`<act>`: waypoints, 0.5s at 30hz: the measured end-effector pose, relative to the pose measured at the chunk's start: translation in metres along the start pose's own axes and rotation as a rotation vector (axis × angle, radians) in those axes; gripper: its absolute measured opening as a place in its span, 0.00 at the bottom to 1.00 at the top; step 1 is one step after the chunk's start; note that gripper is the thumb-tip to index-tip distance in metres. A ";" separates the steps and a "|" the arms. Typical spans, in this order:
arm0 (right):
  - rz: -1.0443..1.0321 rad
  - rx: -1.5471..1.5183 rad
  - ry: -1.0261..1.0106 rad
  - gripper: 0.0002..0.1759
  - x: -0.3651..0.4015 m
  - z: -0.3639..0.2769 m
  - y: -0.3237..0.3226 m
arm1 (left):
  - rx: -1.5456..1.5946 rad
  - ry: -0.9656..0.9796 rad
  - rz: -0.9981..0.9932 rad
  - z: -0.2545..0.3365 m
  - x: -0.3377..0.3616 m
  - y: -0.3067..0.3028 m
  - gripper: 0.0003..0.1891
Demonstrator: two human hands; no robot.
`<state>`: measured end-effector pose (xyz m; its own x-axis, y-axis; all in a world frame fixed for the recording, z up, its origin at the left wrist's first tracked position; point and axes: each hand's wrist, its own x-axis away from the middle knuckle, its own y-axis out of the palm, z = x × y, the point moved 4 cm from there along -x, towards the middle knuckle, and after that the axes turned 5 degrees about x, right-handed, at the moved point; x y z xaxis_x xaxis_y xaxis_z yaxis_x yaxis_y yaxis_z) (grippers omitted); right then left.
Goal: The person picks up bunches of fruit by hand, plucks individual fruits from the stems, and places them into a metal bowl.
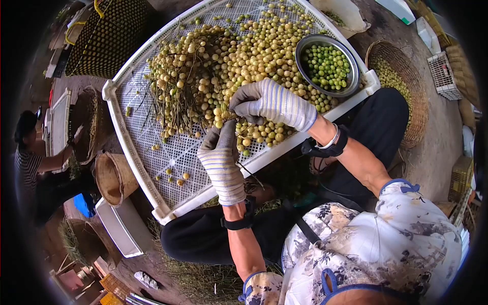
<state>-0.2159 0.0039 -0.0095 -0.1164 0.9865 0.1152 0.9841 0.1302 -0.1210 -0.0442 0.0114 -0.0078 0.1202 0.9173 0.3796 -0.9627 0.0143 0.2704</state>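
A white perforated tray (pixel 152 168) rests across my knees. It carries a heap of small yellowish round fruits (pixel 254 51), many still on thin stems (pixel 173 101). My left hand (pixel 221 162), in a striped work glove, is closed on a thin twig at the near edge of the heap. My right hand (pixel 272 104), gloved the same way, meets it from above with fingers pinched on the fruits of that twig. A metal bowl (pixel 305 48) of green fruits stands on the tray's far right corner.
A wicker basket (pixel 406 66) with more fruits sits to the right of the tray, and a dark woven basket (pixel 109 35) behind it. At left, another person (pixel 30 162) works at a basket. A small bucket (pixel 114 178) and a white tub (pixel 124 229) lie by my knee.
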 end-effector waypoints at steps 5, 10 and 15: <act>-0.011 -0.433 0.066 0.15 0.004 0.015 0.002 | 0.146 -0.096 -0.118 -0.006 -0.007 0.000 0.05; -0.147 -0.274 -0.087 0.16 0.006 0.010 0.000 | -0.043 -0.066 -0.044 0.003 -0.003 0.001 0.06; -0.149 -0.458 0.020 0.19 0.006 0.013 -0.002 | 0.076 -0.110 -0.138 0.002 -0.001 0.003 0.12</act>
<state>-0.2206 0.0112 -0.0214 -0.2627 0.9577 0.1179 0.9154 0.2087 0.3443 -0.0472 0.0100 -0.0057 0.2801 0.8594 0.4276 -0.9144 0.1032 0.3915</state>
